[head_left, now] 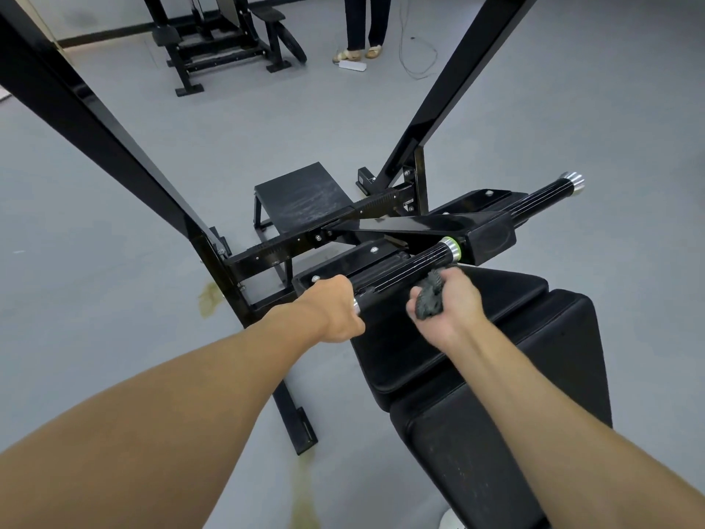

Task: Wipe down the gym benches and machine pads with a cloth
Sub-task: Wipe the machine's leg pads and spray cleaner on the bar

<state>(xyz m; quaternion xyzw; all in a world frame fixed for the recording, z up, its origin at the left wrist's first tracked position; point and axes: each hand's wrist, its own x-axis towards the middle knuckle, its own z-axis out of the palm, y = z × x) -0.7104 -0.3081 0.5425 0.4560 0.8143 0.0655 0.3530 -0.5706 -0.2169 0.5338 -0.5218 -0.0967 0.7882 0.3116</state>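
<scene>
A black ribbed handle bar (pixel 412 267) with silver end caps crosses the middle of the head view. My left hand (pixel 335 311) grips its near end. My right hand (pixel 446 305) holds a crumpled dark grey cloth (pixel 429 297) right against the underside of the same bar. Below my right arm lies the machine's black padded bench (pixel 507 337), in two stepped cushions. A second ribbed handle (pixel 545 196) sticks out farther right. A black foot platform (pixel 305 196) stands beyond the handles.
Two black steel frame beams (pixel 95 127) (pixel 450 93) slope up left and right of the machine. Another black machine (pixel 221 36) stands at the back. A person's legs (pixel 366 24) and a white power strip (pixel 353 65) with cables are on the grey floor. Yellowish stains (pixel 209 299) mark the floor.
</scene>
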